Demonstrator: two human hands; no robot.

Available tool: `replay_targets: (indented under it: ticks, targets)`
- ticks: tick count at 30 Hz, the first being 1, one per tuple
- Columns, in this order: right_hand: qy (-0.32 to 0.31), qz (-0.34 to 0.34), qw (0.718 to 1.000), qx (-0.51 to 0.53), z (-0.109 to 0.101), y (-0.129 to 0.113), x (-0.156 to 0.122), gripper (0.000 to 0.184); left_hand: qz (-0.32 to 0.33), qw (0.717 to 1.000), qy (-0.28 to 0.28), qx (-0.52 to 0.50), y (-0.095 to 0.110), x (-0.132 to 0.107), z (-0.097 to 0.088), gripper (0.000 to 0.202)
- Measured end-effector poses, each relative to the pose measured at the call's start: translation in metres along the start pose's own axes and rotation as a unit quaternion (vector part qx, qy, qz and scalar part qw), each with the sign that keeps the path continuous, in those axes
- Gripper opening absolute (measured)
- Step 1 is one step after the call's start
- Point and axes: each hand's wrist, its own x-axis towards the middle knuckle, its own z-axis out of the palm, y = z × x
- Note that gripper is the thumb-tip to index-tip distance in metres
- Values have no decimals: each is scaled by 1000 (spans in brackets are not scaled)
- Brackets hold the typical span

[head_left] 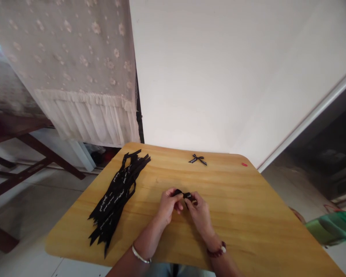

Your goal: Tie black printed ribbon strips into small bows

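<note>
Between my two hands, over the near middle of the table, is a black ribbon (186,195) with white lettering, folded into loops like a bow. My left hand (170,204) pinches its left side between thumb and fingertips. On the other side, my right hand (198,211) grips the right loop with thumb and index finger. Part of the ribbon is hidden behind the fingers. A finished-looking black ribbon bow (198,159) with white print lies near the table's far edge. To the left of my hands spreads a pile of black printed ribbon strips (115,200).
The wooden table (233,215) has rounded corners and meets a white wall (207,77) at the back. A small red object (244,164) sits near the far right corner. A green bag (331,227) stands beyond the right edge; a dark wooden stand (37,144) is at left.
</note>
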Motion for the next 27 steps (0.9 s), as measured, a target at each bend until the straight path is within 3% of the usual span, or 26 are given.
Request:
replay_targets:
  ticks: [10, 18, 22, 27]
  targets:
    - [-11, 29, 988, 154, -11, -10, 0, 27, -16, 998, -5, -54, 0, 2, -3, 21]
    - [-33, 20, 993, 115, -9, -7, 2, 24, -28, 999, -27, -4, -3, 2, -1, 17]
    - [-9, 9, 998, 61, -8, -5, 2, 26, -34, 998, -36, 28, -2, 0, 2, 16]
    - [13, -62, 997, -45, -8, -6, -1, 26, -50, 995, -49, 77, -2, -3, 5, 12]
